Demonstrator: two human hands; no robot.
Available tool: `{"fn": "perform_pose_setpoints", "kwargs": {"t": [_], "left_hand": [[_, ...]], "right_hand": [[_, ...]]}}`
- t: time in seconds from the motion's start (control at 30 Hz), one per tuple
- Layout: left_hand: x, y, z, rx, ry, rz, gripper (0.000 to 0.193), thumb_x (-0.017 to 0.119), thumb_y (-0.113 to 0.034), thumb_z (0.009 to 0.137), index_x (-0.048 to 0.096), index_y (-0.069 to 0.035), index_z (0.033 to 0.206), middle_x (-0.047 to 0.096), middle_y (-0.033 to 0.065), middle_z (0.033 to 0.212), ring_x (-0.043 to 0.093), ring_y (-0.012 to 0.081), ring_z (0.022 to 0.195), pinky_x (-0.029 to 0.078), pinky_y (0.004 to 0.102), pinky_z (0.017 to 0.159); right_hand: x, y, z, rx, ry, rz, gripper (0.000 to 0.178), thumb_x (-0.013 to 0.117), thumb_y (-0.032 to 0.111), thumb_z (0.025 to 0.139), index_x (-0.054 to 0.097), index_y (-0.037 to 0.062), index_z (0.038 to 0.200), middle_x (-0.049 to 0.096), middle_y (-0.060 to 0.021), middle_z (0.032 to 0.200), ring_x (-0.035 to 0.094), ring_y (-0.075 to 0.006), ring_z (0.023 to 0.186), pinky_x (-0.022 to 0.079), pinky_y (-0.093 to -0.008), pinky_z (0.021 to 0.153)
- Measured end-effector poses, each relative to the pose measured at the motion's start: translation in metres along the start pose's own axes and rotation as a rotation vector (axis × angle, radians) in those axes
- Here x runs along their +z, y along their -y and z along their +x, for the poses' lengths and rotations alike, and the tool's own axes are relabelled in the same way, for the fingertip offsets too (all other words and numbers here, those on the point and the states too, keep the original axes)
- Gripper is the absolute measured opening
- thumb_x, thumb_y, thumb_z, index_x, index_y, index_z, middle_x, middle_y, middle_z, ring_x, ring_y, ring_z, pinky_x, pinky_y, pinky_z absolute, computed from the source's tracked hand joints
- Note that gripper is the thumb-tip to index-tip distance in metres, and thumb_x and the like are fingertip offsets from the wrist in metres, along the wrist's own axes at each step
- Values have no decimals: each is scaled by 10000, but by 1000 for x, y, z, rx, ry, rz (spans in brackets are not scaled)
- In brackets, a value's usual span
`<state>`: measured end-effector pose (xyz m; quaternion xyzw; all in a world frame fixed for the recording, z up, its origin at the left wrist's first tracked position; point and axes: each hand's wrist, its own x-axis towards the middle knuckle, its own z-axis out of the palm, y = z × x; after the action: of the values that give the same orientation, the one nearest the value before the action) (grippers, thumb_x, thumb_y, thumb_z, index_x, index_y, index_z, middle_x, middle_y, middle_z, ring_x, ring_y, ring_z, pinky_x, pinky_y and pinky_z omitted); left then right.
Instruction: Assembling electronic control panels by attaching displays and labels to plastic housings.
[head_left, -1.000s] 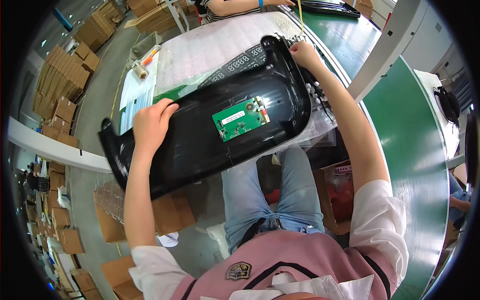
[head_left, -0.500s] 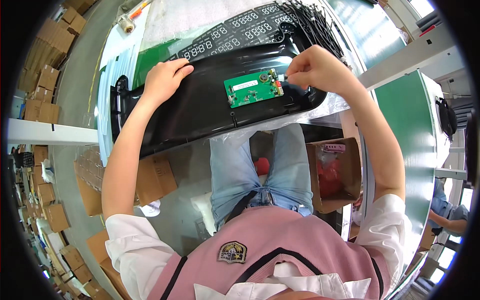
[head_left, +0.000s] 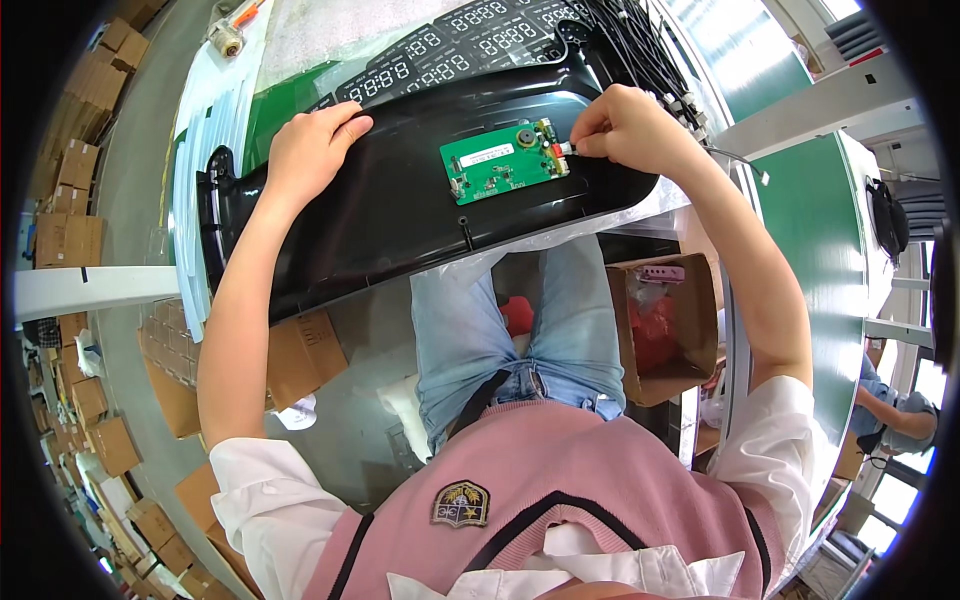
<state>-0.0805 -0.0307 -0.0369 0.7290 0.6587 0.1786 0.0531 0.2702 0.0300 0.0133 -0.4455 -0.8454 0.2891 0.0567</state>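
Green bench [head_left: 800, 200]: hands steady black panel [head_left: 400, 200] (right pinching connector [head_left: 563, 148]).

One black plastic panel [head_left: 400, 215], one green circuit board [head_left: 503, 163], two hands, one open cardboard box [head_left: 690, 375].

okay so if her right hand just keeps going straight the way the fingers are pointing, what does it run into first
The right hand points leftward along the black plastic housing. Its fingertips pinch a small connector at the right edge of the green circuit board, so the board comes first, probably its raised components, though depth is hard to judge.
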Motion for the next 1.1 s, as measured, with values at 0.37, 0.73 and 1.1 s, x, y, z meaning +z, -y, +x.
{"fn": "perform_pose_setpoints", "kwargs": {"t": [0.37,0.73,1.1], "left_hand": [[2,-4,0,-5,-38,41,309,596,-423,911,705,-149,1006,667,149,742,647,367,734,486,441,640],[5,-7,-2,-15,-101,99,271,615,-377,894,711,-132,962,679,141,768,655,363,744,498,448,652],[-9,-4,16,-13,-20,-13,287,599,-375,896,698,-106,922,675,153,792,651,371,786,490,455,674]], "right_hand": [[6,-11,2,-44,-25,7,155,721,88,733,746,28,873,707,-128,765,681,-223,712,529,-328,689],[24,2,6,-122,-168,-156,104,667,41,689,712,-14,764,646,-165,645,650,-293,604,528,-344,632],[6,32,-43,-194,-637,-477,182,687,69,725,707,50,904,633,-110,741,629,-319,706,492,-387,625]]}}
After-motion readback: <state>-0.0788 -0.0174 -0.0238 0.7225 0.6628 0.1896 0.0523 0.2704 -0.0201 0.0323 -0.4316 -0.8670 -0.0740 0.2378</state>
